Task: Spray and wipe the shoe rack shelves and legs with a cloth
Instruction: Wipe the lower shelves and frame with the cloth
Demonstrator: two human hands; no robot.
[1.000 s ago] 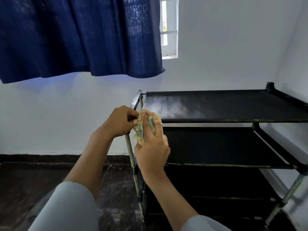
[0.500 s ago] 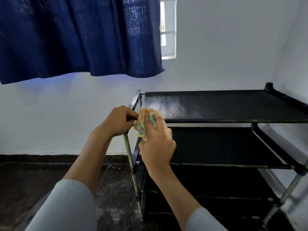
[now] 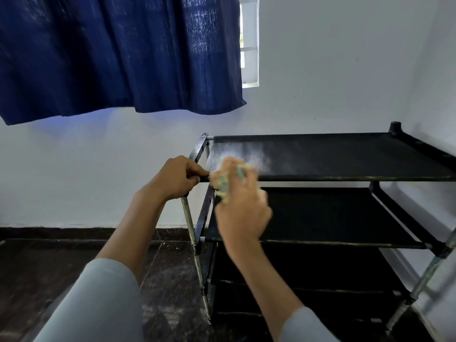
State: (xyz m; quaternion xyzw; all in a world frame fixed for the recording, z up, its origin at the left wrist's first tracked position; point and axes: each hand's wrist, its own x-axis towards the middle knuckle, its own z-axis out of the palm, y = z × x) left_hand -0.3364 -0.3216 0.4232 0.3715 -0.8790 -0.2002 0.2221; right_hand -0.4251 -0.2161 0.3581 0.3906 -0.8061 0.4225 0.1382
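Note:
A black shoe rack (image 3: pixel 345 159) with fabric shelves and metal legs stands against the white wall. Its top shelf carries a pale dusty or wet patch (image 3: pixel 249 154) near the left end. My left hand (image 3: pixel 176 177) grips the rack's front left corner. My right hand (image 3: pixel 240 206), blurred by motion, is shut on a crumpled yellowish cloth (image 3: pixel 225 183) and presses it to the front edge of the top shelf next to that corner. A second shelf (image 3: pixel 333 215) lies below, with darker lower shelves under it. No spray bottle is in view.
A dark blue curtain (image 3: pixel 118 53) hangs over the window (image 3: pixel 249 43) at the upper left. The floor (image 3: pixel 49 272) is dark stone with a dark skirting. The wall closes in on the rack's right side.
My right hand with the cloth has shifted right and slightly up along the top shelf's front edge. My left hand keeps its hold on the corner.

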